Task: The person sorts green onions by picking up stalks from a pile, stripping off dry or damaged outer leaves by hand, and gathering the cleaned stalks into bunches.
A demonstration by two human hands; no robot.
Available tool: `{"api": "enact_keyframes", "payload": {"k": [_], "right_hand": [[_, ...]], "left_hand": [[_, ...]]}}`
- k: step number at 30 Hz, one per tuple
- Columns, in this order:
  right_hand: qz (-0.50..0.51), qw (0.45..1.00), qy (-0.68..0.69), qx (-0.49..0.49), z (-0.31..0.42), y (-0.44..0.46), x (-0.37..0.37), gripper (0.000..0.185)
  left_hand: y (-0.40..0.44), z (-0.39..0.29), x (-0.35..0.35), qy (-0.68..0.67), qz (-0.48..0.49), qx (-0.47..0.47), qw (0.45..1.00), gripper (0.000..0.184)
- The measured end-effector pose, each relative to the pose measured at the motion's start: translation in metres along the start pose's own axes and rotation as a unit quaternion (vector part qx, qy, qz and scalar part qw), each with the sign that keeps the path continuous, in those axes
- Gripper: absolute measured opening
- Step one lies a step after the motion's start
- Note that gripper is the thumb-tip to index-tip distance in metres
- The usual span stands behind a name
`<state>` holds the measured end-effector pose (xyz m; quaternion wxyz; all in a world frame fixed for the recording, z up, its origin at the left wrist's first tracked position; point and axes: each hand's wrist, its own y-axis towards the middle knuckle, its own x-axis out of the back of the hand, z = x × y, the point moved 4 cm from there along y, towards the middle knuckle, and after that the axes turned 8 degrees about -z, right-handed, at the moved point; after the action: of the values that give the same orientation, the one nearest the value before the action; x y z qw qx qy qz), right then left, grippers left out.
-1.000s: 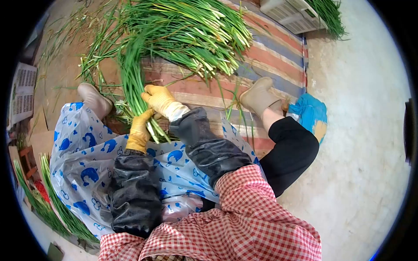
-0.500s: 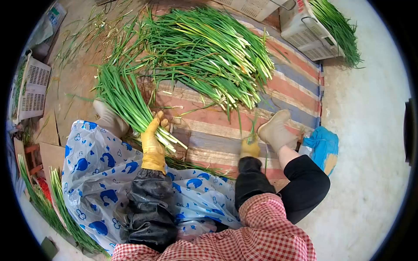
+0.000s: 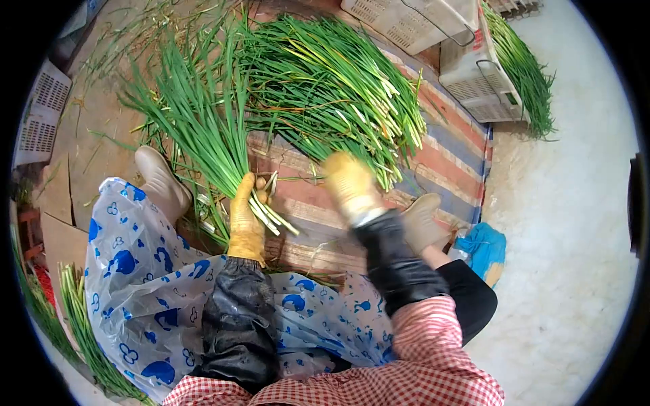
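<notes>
My left hand (image 3: 246, 220), in a yellow glove, is closed around a bunch of garlic chives (image 3: 206, 125). Their pale cut ends stick out past the fingers to the lower right, and the green leaves fan toward the upper left. A thin pale stalk curls beside the thumb. My right hand (image 3: 349, 186), gloved in yellow too, is smeared by motion at the near edge of a large pile of chives (image 3: 325, 81). Its fingers cannot be made out. The pile's white ends point right and toward me.
A striped sheet (image 3: 440, 166) lies under the pile. White crates (image 3: 484, 88) stand at the upper right, one filled with chives; another crate (image 3: 47, 111) is at the left. My boots (image 3: 161, 183) flank the work area. A blue bag (image 3: 482, 247) sits at the right.
My right hand has moved up from low near the right boot, where it held a few green strands, to the pile's near edge. The left hand's bunch has swung more upright.
</notes>
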<state>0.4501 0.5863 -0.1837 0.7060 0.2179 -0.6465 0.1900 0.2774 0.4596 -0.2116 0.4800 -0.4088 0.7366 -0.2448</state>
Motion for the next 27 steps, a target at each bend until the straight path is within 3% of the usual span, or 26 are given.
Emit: {"api": "enact_keyframes", "payload": {"k": [1, 2, 4, 5, 6, 8, 9, 13, 15, 16, 17, 18, 19, 20, 22, 24, 26, 27], "right_hand": [[-0.083, 0.985, 0.019, -0.148, -0.054, 0.013, 0.018, 0.018], [-0.14, 0.964, -0.016, -0.224, -0.077, 0.026, 0.061, 0.024], [-0.178, 0.94, -0.009, -0.29, -0.133, 0.054, 0.08, 0.033], [-0.132, 0.936, -0.042, -0.323, -0.152, 0.07, 0.077, 0.037], [-0.13, 0.937, -0.039, -0.321, -0.165, 0.083, 0.068, 0.037], [0.065, 0.95, -0.128, -0.277, -0.181, 0.1, 0.029, 0.039], [0.106, 0.954, -0.156, -0.231, -0.172, 0.107, 0.026, 0.039], [0.064, 0.961, -0.115, -0.245, -0.111, 0.095, 0.052, 0.037], [0.03, 0.976, 0.05, -0.21, -0.063, 0.06, 0.068, 0.034], [0.139, 0.899, 0.303, -0.285, -0.046, 0.033, 0.054, 0.031], [0.215, 0.785, 0.487, -0.318, -0.014, 0.005, 0.048, 0.03], [0.244, 0.709, 0.569, -0.337, 0.018, -0.022, 0.052, 0.026], [0.259, 0.599, 0.676, -0.342, 0.042, -0.049, 0.036, 0.022], [0.282, 0.597, 0.68, -0.32, 0.069, -0.067, 0.048, 0.018], [0.318, 0.457, 0.754, -0.348, 0.097, -0.106, 0.041, 0.016], [0.346, 0.478, 0.723, -0.359, 0.105, -0.122, 0.027, 0.015], [0.369, 0.505, 0.69, -0.365, 0.103, -0.133, 0.016, 0.015], [0.358, 0.583, 0.677, -0.273, 0.098, -0.129, 0.016, 0.014]], "left_hand": [[0.009, 0.017, 0.012, -0.017, 0.023, 0.05, 0.998, 0.018], [0.016, 0.034, 0.026, -0.043, 0.012, 0.09, 0.995, 0.016], [0.008, 0.049, 0.03, -0.09, 0.01, 0.135, 0.987, 0.014], [0.015, 0.061, 0.044, -0.045, 0.001, 0.129, 0.991, 0.013], [0.012, 0.064, 0.047, -0.008, -0.018, 0.131, 0.991, 0.013], [0.013, 0.064, 0.046, -0.042, 0.035, 0.163, 0.985, 0.013], [0.011, 0.062, 0.044, -0.043, 0.031, 0.162, 0.985, 0.013], [0.009, 0.057, 0.034, -0.046, -0.013, 0.152, 0.987, 0.016], [0.006, 0.058, 0.036, -0.035, -0.025, 0.15, 0.988, 0.018], [0.007, 0.06, 0.04, -0.028, -0.009, 0.165, 0.986, 0.02], [0.014, 0.066, 0.048, -0.024, 0.011, 0.166, 0.986, 0.02], [0.019, 0.069, 0.056, -0.019, 0.028, 0.166, 0.985, 0.021], [0.004, 0.057, 0.045, -0.001, 0.022, 0.173, 0.985, 0.021], [0.002, 0.057, 0.047, -0.003, 0.043, 0.181, 0.983, 0.021], [-0.004, 0.059, 0.053, -0.005, 0.061, 0.208, 0.976, 0.021], [-0.012, 0.055, 0.046, -0.034, 0.119, 0.227, 0.966, 0.022], [-0.005, 0.057, 0.046, -0.013, 0.088, 0.2, 0.976, 0.025], [0.001, 0.058, 0.049, -0.016, 0.087, 0.2, 0.976, 0.025]]}}
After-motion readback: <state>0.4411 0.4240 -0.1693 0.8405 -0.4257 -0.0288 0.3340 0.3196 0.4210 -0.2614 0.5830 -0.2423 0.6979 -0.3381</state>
